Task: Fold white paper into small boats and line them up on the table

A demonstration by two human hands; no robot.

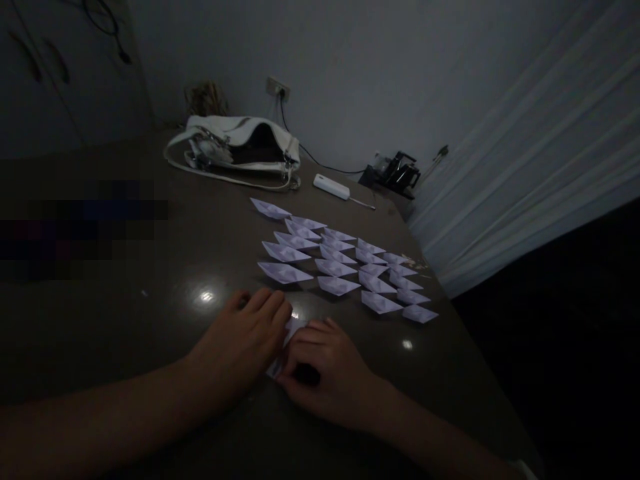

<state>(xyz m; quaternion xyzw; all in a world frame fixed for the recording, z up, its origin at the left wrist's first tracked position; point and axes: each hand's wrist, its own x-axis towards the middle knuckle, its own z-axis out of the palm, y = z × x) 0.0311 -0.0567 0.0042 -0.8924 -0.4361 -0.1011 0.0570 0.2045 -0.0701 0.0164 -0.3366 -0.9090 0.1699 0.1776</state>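
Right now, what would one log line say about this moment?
left hand: touching white paper | right hand: touching same paper | beyond: paper boats grouped on table | farther back: white bag, white device

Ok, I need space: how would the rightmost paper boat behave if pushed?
The rightmost paper boat is probably very light, being folded paper. It would likely slide easily across the glossy tabletop. Its thin, creased sides could crush if pinched.
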